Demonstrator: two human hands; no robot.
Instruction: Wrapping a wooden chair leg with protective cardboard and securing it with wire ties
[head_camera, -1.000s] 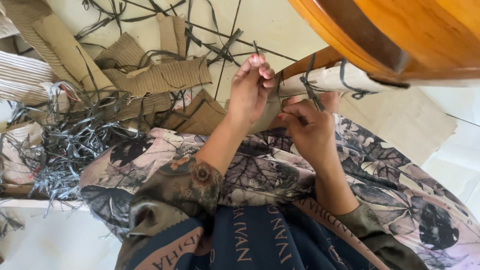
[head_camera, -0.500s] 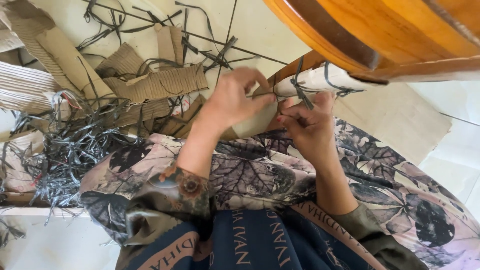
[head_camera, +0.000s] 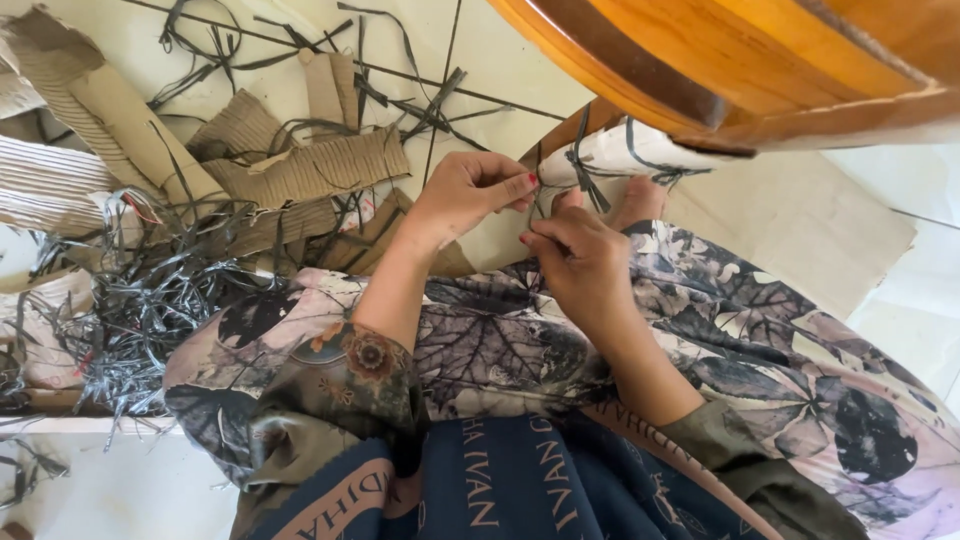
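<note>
A wooden chair leg (head_camera: 590, 120) is wrapped in pale paper (head_camera: 640, 152) and bound with dark string (head_camera: 580, 165). My left hand (head_camera: 465, 195) pinches a thin strand of that string just left of the wrapped leg. Directly below it, my right hand (head_camera: 575, 265) is closed on the same strand, fingers curled, close to the left hand. Both hands work above my lap, which is covered in leaf-patterned cloth (head_camera: 520, 340). My bare toes (head_camera: 635, 200) show just behind the right hand.
Torn corrugated cardboard pieces (head_camera: 310, 165) and a tangle of dark string offcuts (head_camera: 140, 290) litter the tiled floor on the left. A flat cardboard sheet (head_camera: 800, 225) lies under the leg at right. The orange wooden seat frame (head_camera: 740, 60) overhangs the top right.
My left hand dropped from a raised pull down to the wrapped leg, then drew back slightly left. My right hand shifted a little down and left. The view drifted slightly.
</note>
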